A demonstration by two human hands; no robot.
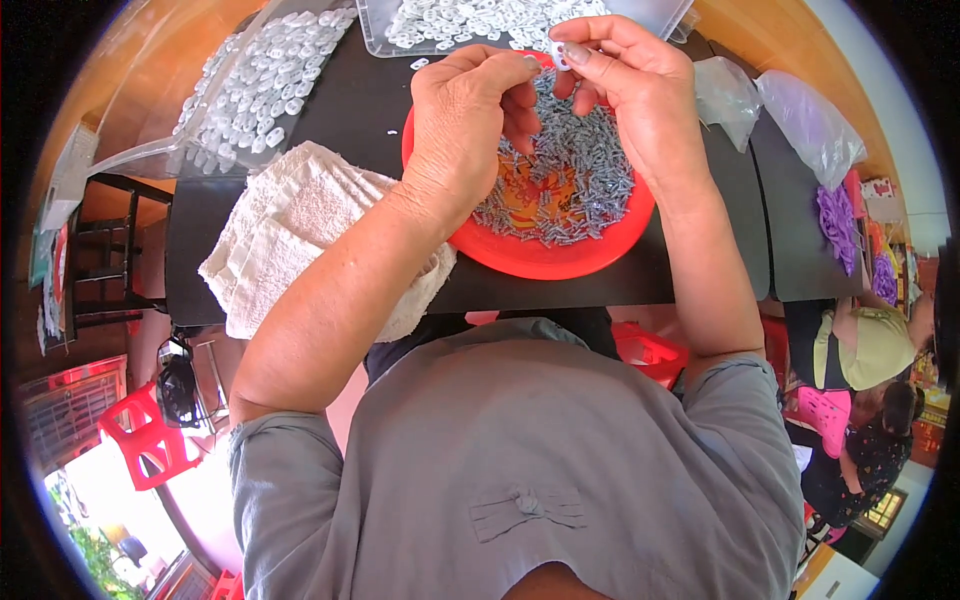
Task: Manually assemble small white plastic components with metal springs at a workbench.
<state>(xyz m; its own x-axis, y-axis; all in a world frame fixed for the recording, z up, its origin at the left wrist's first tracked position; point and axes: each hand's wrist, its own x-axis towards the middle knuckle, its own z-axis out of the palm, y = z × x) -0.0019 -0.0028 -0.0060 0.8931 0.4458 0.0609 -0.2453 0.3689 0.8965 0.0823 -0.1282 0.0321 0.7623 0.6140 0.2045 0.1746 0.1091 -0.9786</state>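
Note:
Over a red plastic basin (545,265) I hold both hands up, a short gap between their fingertips. My right hand (645,100) pinches a small white plastic piece (558,55) between thumb and fingers. The fingers of my left hand (462,120) are drawn together, thumb against forefinger; anything between them is too small or hidden to make out. Inside the basin lies a heap of small grey screw-like pieces (590,160), thickest on the right side, with the patterned orange bottom showing through.
A folded cream towel (310,215) lies under my left forearm. Clear bins hold white pieces (265,85) at the far left and more white pieces (470,20) at the back. Plastic bags (810,115) rest at the right. Other people (870,345) sit beyond the table's right end.

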